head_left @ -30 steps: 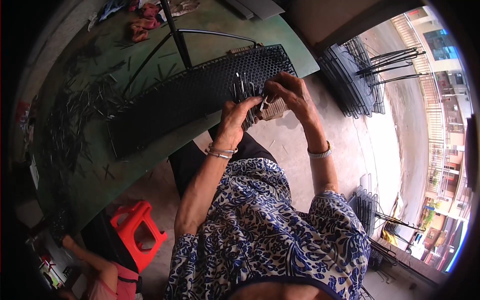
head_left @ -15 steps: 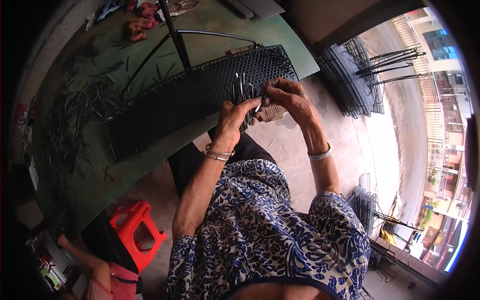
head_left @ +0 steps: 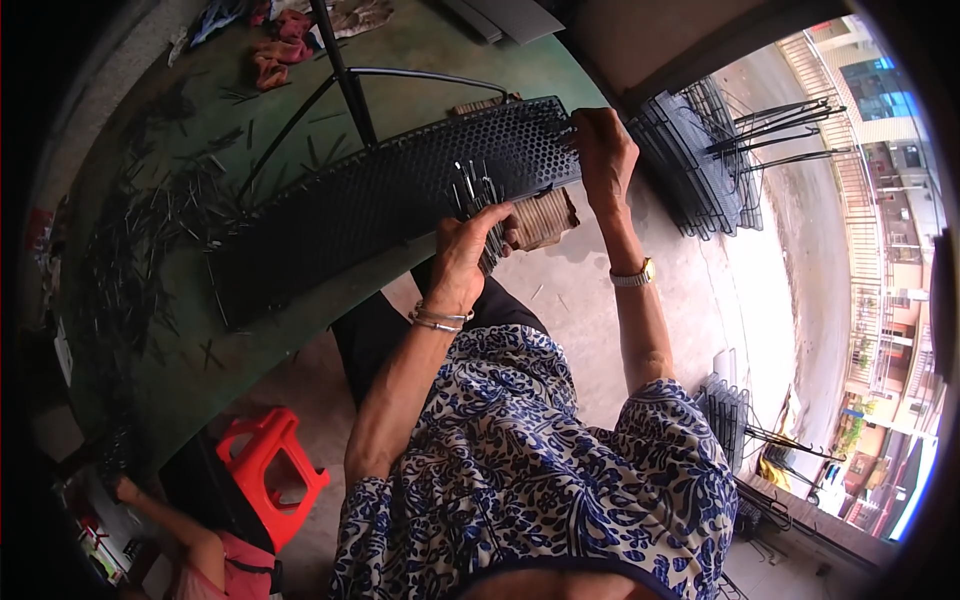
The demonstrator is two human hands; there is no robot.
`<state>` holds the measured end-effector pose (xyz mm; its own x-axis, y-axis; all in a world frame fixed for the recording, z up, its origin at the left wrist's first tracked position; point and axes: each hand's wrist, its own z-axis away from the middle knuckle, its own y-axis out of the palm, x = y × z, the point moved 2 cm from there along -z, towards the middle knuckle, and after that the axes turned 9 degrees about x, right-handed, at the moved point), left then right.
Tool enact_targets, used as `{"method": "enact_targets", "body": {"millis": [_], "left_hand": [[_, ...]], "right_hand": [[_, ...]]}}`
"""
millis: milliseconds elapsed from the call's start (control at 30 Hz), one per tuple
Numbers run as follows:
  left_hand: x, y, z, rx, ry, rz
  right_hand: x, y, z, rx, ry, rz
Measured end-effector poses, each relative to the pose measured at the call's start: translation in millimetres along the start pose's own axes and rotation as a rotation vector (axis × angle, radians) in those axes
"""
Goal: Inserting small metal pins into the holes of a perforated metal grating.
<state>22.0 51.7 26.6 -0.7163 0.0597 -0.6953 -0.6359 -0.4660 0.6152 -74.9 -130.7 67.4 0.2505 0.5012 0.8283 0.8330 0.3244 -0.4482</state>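
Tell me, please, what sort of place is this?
Probably a small workshop open to the street: loose dark strips lie scattered over a green table, which also supports a black perforated panel, and wire racks are gathered near the opening.

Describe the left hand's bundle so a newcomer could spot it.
Find the green table, then the black perforated panel on it. By the panel's near edge, the left hand holds the bundle: thin strips gathered together, unlike the loose strips scattered on the table.
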Motion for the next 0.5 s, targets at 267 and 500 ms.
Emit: {"method": "enact_targets", "body": {"millis": [267, 500], "left_hand": [[1.6, 1.7, 0.6, 0.025, -0.039, 0.036], [-0.8, 1.3, 2.8, 0.057, -0.024, 0.035]], "right_hand": [[-46.8, 19.7, -17.7, -0.033, -0.143, 0.36], [-39.7, 20.4, -29.5, 0.049, -0.202, 0.461]]}}
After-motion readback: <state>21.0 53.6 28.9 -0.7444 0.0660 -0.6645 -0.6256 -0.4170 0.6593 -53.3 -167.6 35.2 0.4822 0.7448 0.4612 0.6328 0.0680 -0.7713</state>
